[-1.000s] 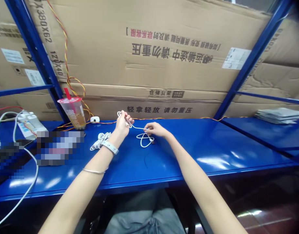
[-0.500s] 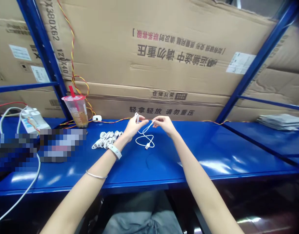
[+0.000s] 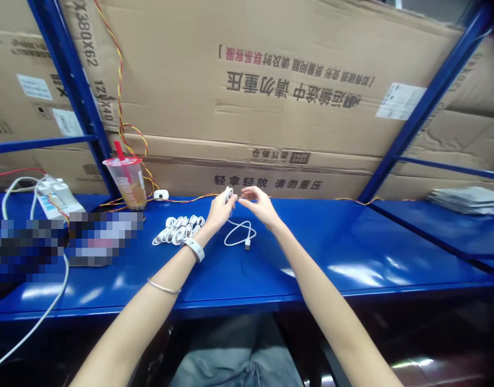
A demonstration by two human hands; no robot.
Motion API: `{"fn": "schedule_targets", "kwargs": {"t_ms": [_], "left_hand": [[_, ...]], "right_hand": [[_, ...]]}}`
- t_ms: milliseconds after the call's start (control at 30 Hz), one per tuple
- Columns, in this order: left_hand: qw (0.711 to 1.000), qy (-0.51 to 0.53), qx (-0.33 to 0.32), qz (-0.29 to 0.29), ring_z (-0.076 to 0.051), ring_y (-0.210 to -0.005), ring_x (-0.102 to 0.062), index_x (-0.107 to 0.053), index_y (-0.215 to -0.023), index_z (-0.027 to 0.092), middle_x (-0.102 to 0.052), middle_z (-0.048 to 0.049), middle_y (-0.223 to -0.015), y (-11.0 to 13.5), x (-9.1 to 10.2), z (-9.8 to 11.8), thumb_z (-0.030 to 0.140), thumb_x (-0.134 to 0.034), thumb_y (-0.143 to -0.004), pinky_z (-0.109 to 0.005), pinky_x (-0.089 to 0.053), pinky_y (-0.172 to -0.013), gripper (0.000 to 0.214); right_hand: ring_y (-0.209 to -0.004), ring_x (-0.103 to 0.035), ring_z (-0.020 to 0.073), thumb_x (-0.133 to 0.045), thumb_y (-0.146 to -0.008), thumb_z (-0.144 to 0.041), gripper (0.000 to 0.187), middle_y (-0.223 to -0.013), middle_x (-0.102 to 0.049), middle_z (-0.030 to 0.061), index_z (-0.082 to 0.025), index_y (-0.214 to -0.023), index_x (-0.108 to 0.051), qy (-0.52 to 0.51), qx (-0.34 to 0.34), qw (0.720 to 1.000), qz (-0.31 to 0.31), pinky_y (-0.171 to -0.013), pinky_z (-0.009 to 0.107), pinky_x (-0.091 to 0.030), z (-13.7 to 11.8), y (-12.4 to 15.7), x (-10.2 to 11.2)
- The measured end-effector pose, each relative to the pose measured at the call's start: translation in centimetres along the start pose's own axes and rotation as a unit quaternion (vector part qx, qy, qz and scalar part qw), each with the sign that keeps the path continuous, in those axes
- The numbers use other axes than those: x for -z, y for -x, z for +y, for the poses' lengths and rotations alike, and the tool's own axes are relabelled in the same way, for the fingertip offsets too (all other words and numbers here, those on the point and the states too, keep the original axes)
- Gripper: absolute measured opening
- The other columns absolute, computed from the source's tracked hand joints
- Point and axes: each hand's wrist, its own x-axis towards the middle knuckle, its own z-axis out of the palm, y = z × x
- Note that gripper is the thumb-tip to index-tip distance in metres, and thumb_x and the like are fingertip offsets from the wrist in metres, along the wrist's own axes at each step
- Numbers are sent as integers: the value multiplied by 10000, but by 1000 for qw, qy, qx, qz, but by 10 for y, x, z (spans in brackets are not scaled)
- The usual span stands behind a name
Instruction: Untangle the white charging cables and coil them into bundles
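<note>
My left hand [image 3: 220, 210] is closed around a white USB cable [image 3: 239, 224], part of it gathered in a loop that stands up above the fingers. The cable's free length drops below the hand and curls on the blue surface, ending in a USB plug [image 3: 247, 245]. Just to the right is my right hand [image 3: 262, 208], thumb and fingers apart and close to the left fingertips, with no cable visible in its grasp. Left of my left hand lies a row of several coiled white cables [image 3: 178, 231] with dark ties.
A drink cup [image 3: 128, 183] with a red straw stands at the back left by a small white case [image 3: 160, 195]. Further left is a white power strip [image 3: 59, 198] with cords. Flat packets [image 3: 468, 200] are stacked at the right. Cardboard [image 3: 295, 123] and blue posts rise behind.
My right hand has moved left, towards my left hand, and its fingers have parted from the cable. The plug end has shifted slightly right and down on the table.
</note>
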Motion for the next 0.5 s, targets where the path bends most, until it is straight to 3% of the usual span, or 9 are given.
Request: {"fn": "schedule_targets", "kwargs": {"t_ms": [100, 167, 233, 333, 433, 500], "left_hand": [[990, 109, 24, 82, -125, -575, -549, -511, -741, 195, -597, -1, -608, -4, 3, -2, 355, -524, -899, -249, -416, -595, 225], [974, 191, 36, 115, -110, -545, -543, -482, -744, 202, -556, 23, -568, -7, 6, 1, 375, -561, -887, -227, -423, -567, 238], [947, 284, 44, 141, -89, -504, -519, -443, -718, 208, -475, 60, -528, -11, 10, 6, 384, -617, -858, -212, -446, -570, 284], [891, 418, 53, 171, -65, -475, -471, -397, -676, 205, -386, 88, -520, -15, 21, 16, 380, -662, -834, -222, -495, -637, 356], [841, 507, 67, 177, -61, -496, -460, -392, -658, 194, -392, 79, -538, -17, 36, 23, 371, -644, -857, -256, -522, -708, 366], [824, 534, 73, 177, -59, -492, -440, -396, -649, 191, -383, 75, -535, -18, 44, 25, 370, -628, -872, -250, -517, -706, 368]], "right_hand": [[-724, -626, 168, -731, -693, -397, 341, -795, -681, 40, -161, -925, -649, 77, -50, 988, -124, -689, 304, -498, 5, 4, -1], [-648, -619, 153, -695, -731, -374, 231, -710, -661, 24, -163, -813, -647, 76, -47, 979, -185, -627, 275, -481, 5, 7, -2], [-614, -614, 144, -658, -760, -351, 189, -687, -648, 17, -165, -757, -628, 42, -31, 979, -198, -600, 262, -478, 1, 8, -3], [-630, -616, 147, -651, -761, -327, 184, -692, -646, 13, -162, -840, -628, -4, -39, 978, -203, -614, 262, -493, -5, 8, -1], [-707, -615, 153, -656, -738, -275, 212, -753, -660, 19, -157, -914, -648, 17, -23, 980, -196, -678, 269, -492, -7, 6, 4], [-768, -614, 161, -650, -729, -255, 181, -821, -672, 33, -157, -880, -667, 48, -2, 985, -167, -713, 269, -480, -6, 4, 8]]}}
